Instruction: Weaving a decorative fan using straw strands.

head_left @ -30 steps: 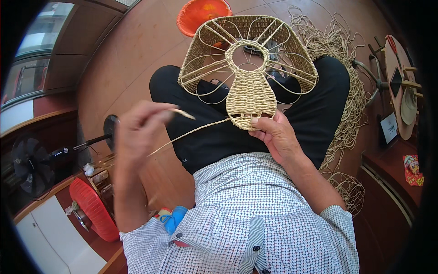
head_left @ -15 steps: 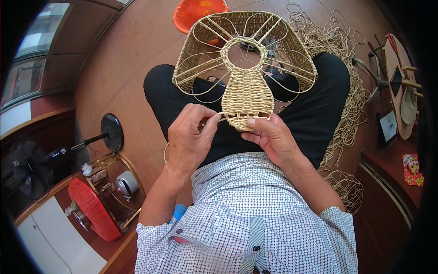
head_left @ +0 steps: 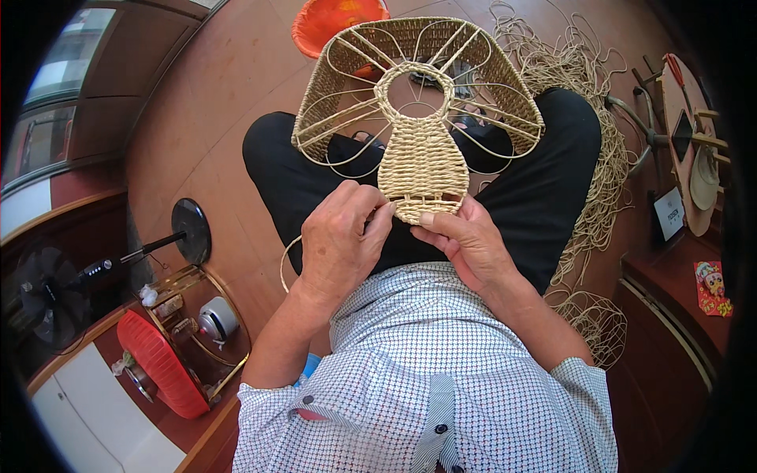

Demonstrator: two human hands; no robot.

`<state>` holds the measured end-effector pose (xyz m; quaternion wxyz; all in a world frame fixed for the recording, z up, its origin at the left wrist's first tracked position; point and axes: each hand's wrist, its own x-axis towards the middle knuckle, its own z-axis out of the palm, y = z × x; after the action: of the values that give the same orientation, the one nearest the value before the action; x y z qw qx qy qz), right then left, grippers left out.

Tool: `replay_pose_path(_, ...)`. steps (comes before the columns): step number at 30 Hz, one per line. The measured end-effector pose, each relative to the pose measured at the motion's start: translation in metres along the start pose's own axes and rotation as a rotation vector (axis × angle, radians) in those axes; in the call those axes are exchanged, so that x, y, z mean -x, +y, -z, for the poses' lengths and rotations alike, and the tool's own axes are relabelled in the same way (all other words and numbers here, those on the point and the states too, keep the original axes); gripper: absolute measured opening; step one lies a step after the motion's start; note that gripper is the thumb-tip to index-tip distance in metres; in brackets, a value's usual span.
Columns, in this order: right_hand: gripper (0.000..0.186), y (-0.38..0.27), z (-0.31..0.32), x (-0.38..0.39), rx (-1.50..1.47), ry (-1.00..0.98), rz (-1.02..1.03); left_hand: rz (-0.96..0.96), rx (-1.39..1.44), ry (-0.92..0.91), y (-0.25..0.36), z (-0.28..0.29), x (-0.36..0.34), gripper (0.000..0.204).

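A woven straw basket [head_left: 315,118] with bare wire loops rests on its side across my knees. From the ring [head_left: 414,116] at its middle, a bulb-shaped woven panel [head_left: 423,162] reaches toward me, with a row of gaps near its narrow end. My left hand [head_left: 343,232] is closed in a pinch at the panel's left edge; a straw cord [head_left: 285,264] trails out beside its wrist. My right hand [head_left: 465,240] grips the near end of the panel, thumb on top and fingers beneath.
Loose cord [head_left: 583,173] lies heaped on the floor beyond my right knee. An orange basin [head_left: 335,24] stands behind the basket. A black stand fan [head_left: 51,284] and a red round cover [head_left: 162,363] are at left. A stool-like wooden piece [head_left: 690,142] is at far right.
My left fingertips have moved in against the panel's edge, and more of the cord now loops out left of that wrist. My right hand keeps its grip on the panel.
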<state>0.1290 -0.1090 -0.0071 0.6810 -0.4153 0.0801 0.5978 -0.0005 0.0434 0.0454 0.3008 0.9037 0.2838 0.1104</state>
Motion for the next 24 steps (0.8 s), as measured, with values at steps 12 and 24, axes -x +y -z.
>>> replay_pose_path(12, 0.055, 0.002, -0.002, 0.000, -0.002, 0.044, 0.056, -0.217, -0.171, -0.095, -0.002, 0.001, -0.012, 0.012)
replay_pose_path(24, 0.064, 0.003, 0.003, -0.005, 0.032, -0.020, 0.141, -0.296, -0.040, -0.185, -0.003, -0.006, -0.026, 0.016)
